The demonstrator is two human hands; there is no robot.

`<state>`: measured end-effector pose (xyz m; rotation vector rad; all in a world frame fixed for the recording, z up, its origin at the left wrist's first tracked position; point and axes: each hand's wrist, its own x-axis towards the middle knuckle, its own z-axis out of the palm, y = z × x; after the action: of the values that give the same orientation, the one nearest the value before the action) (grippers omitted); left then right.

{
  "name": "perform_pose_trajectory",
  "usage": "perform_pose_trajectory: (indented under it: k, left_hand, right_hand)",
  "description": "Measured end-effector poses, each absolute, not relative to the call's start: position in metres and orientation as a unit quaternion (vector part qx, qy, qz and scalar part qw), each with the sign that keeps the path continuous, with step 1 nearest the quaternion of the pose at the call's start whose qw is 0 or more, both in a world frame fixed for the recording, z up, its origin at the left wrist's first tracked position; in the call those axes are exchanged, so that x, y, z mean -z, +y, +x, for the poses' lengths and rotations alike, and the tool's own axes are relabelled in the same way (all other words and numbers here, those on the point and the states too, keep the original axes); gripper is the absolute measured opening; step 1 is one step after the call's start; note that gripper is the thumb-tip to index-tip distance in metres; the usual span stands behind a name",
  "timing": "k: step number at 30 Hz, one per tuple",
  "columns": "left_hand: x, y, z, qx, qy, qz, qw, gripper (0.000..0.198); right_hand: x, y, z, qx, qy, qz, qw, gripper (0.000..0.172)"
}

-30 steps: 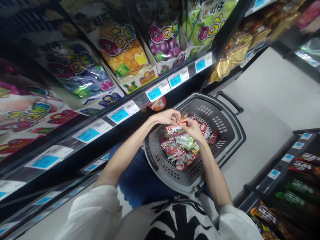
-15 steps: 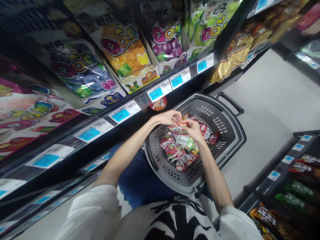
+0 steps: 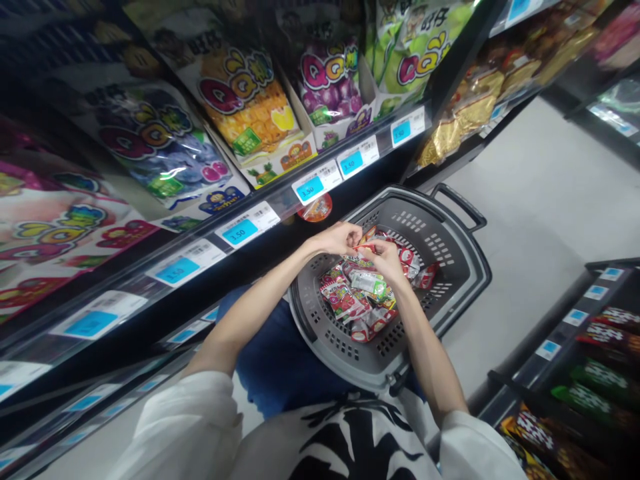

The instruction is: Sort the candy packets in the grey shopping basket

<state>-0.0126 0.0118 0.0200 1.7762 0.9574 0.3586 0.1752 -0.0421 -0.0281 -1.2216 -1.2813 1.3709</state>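
Note:
Over a grey plastic basket, my left hand and my right hand meet with fingers pinched. Both grip the top edge of a red snack packet, which is partly hidden by my fingers. Several small snack packets in red, green and yellow lie loosely in the basket below. A packet with a white and green label rests just under my right hand.
At the left and top runs a shelf with price tags and large candy bags. Gold-coloured packages sit beyond it. Another shelf with snack bags stands at the lower right. Pale floor shows beside the basket.
My hands have shifted very slightly and the red packet's edge shows a little lower between my fingers. The basket has stayed in place.

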Motion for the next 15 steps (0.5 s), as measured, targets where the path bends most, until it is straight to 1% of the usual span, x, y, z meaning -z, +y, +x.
perform_pose_trajectory:
  k: [3,7,9,11,15]
  left_hand:
    - [-0.020,0.010,-0.010,-0.160,0.393,0.788,0.446,0.023]
    - [-0.019,0.003,-0.008,-0.246,0.363,0.844,0.310,0.016]
    - [-0.017,-0.001,-0.007,-0.282,0.350,0.855,0.259,0.012]
    - [-0.014,-0.004,-0.005,-0.299,0.347,0.857,0.238,0.009]
    - [-0.007,-0.005,-0.001,-0.330,0.351,0.844,0.236,0.011]
  right_hand:
    - [0.026,-0.041,0.174,-0.551,-0.499,-0.499,0.446,0.024]
    - [0.023,-0.039,0.176,-0.550,-0.449,-0.513,0.482,0.027]
    - [0.021,-0.038,0.177,-0.557,-0.420,-0.516,0.497,0.029]
    - [0.019,-0.039,0.178,-0.567,-0.395,-0.515,0.507,0.030]
    - [0.017,-0.040,0.180,-0.581,-0.359,-0.512,0.521,0.034]
